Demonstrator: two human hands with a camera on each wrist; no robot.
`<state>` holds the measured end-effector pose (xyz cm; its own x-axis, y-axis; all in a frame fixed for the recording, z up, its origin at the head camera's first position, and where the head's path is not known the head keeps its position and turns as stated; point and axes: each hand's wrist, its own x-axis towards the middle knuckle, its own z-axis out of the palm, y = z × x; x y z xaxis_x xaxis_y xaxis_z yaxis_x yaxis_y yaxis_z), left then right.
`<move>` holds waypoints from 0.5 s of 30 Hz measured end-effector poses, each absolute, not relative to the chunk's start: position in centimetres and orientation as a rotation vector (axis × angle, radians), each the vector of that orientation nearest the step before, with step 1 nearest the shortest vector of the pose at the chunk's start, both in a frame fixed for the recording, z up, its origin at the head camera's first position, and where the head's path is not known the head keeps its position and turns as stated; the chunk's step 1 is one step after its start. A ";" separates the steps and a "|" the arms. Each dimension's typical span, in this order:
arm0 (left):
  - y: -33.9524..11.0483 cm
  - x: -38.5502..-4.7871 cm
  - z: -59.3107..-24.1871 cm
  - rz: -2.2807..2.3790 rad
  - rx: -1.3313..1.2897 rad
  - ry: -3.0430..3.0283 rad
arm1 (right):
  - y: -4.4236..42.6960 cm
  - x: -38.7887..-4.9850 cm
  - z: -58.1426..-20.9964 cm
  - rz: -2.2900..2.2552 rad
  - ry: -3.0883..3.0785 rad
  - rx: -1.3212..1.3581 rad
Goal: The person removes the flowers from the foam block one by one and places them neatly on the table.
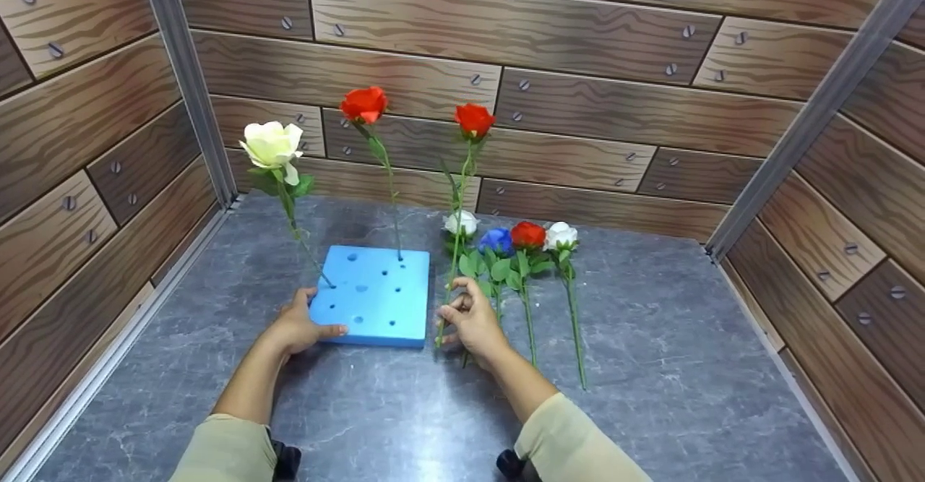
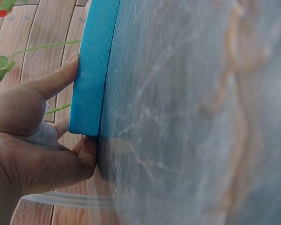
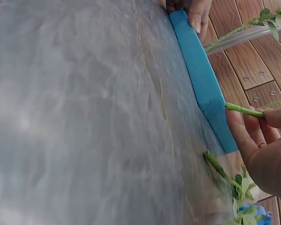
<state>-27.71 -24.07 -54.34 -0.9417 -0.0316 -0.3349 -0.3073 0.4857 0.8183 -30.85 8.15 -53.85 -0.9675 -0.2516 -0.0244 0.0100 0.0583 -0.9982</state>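
Note:
A light blue block [image 1: 372, 301] with several holes lies on the grey surface. My left hand [image 1: 296, 325] grips its left side, thumb on the front left corner; the left wrist view shows this hand [image 2: 42, 136] around the block's end [image 2: 91, 70]. In the block stand a cream flower [image 1: 272, 146] at the left, leaning, and a red rose [image 1: 365, 105] at the back. My right hand [image 1: 473, 321] pinches the lower stem of another red rose [image 1: 474, 121], held upright just right of the block. In the right wrist view the stem's cut end [image 3: 239, 109] sticks out past the fingers.
Right of the block lie a white rose [image 1: 461, 222], a blue rose [image 1: 496, 241], a red rose [image 1: 528, 235] and another white rose [image 1: 561, 236], their stems toward the front. Wood-patterned walls [image 1: 405, 56] with metal corner posts [image 1: 191, 84] enclose the surface.

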 end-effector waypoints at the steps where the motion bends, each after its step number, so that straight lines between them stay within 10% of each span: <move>1: -24.1 -27.7 -54.3 1.439 -0.288 2.457 | 8.4 -30.7 -53.9 -2.014 2.143 -0.246; 15: -24.2 -27.7 -54.3 1.444 -0.270 2.466 | 11.2 -30.0 -53.6 -1.987 2.174 -0.188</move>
